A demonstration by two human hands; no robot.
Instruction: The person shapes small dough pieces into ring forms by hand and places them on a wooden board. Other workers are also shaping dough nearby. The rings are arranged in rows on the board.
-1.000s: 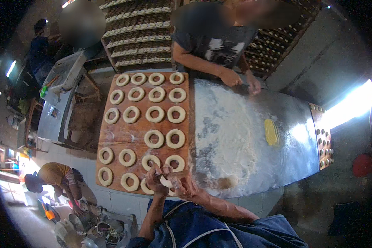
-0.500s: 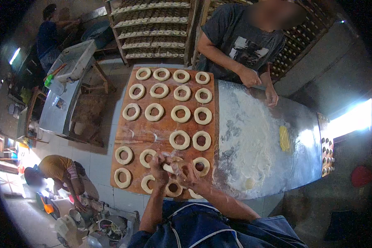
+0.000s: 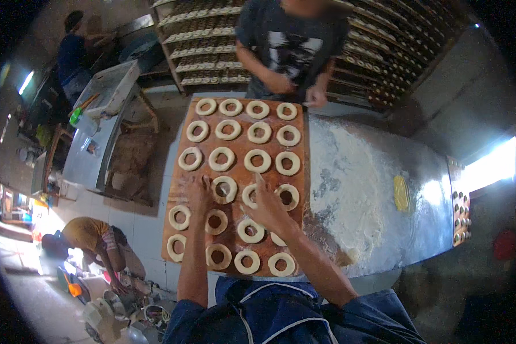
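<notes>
Rows of pale raw dough rings lie on a brown wooden board. My left hand is low over the board's left part, fingers apart and a little bent, just left of a dough ring. No dough shows in it, though its underside is hidden. My right hand reaches over the board to the right of that ring, fingers stretched forward. Beneath it, another dough ring is partly covered. My right forearm hides part of a ring near the front right.
A metal table dusted with flour adjoins the board on the right, with a yellow flat piece on it. Across the board stands a co-worker before racks of dough rings. Another person bends at lower left.
Both hands have moved forward and apart. The dough held between them is gone from them, and a ring now lies between my hands on a formerly bare spot. The co-worker has shifted left.
</notes>
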